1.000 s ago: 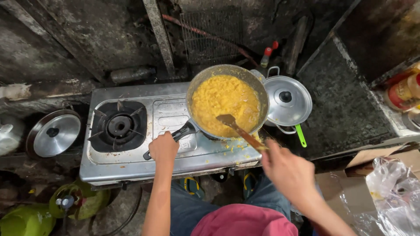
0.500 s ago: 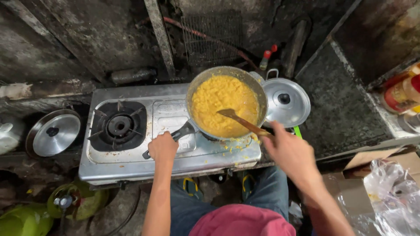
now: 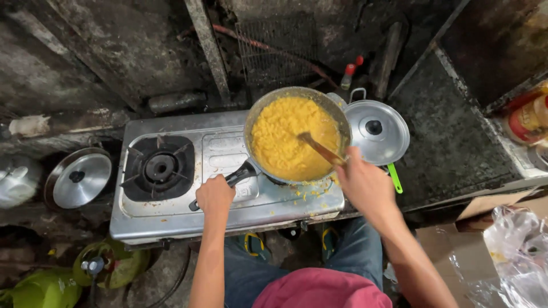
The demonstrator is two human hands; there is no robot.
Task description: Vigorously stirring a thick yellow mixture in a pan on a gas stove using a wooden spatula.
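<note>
A round metal pan [image 3: 340, 117] full of yellow crumbly food [image 3: 282, 140] sits on the right burner of a two-burner steel stove [image 3: 228, 202]. My left hand [image 3: 214, 195] grips the pan's black handle [image 3: 240, 173] at the stove's front. My right hand [image 3: 365, 185] holds a wooden spatula [image 3: 319, 149] whose blade is dipped in the food near the pan's middle right. Bits of yellow food lie spilled on the stove top [image 3: 311, 197] below the pan.
The left burner [image 3: 160, 168] is bare. A lidded steel pot [image 3: 377, 131] stands right of the pan, a green utensil handle [image 3: 394, 178] beside it. Another pot lid [image 3: 78, 179] lies left of the stove. Green gas cylinders [image 3: 108, 268] stand below; a box and plastic bag [image 3: 508, 251] at right.
My right hand has moved up and toward the pan, carrying the spatula blade from the pan's near edge to its middle right. My left hand stays on the handle.
</note>
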